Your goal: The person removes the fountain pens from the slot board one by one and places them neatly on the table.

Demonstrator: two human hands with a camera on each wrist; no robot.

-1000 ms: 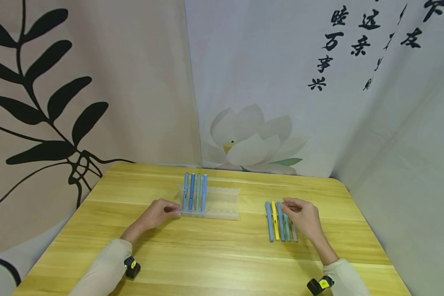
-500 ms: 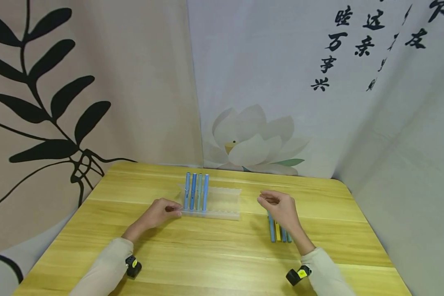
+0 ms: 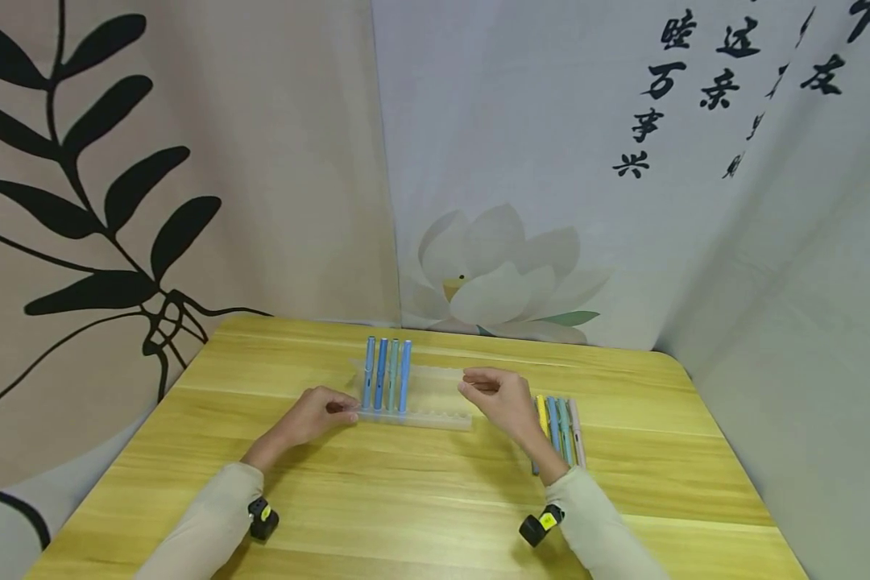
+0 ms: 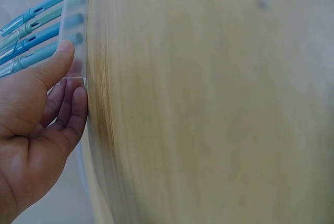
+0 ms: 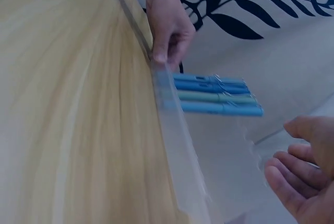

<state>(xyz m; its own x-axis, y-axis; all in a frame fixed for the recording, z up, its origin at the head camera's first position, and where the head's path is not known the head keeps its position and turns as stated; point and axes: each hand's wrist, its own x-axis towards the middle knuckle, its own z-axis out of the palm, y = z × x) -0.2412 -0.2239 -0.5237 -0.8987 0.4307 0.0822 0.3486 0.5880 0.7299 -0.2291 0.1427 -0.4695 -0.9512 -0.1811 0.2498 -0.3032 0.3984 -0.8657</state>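
Observation:
A clear pen rack [image 3: 438, 420] stands near the table's far side, several blue and green pens [image 3: 382, 379] upright in its left part. My left hand [image 3: 326, 414] grips the rack's left end; in the left wrist view the thumb [image 4: 61, 57] lies on the clear plastic, with curled fingers beside it. At the rack's right end is my right hand [image 3: 503, 399], holding nothing. Its thumb and fingers stand apart in the right wrist view; whether a fingertip touches the rack's edge I cannot tell.
Loose pens [image 3: 565, 427], yellow, blue, green and pale mauve, lie side by side on the wooden table [image 3: 406, 499], partly hidden by my right forearm. A printed curtain [image 3: 522, 161] hangs behind the far table edge. Each wrist wears a black camera [image 3: 541, 525].
My right hand has moved left, from above the loose pens to the rack's right end. The left hand stays on the rack's left end. The pens have not moved.

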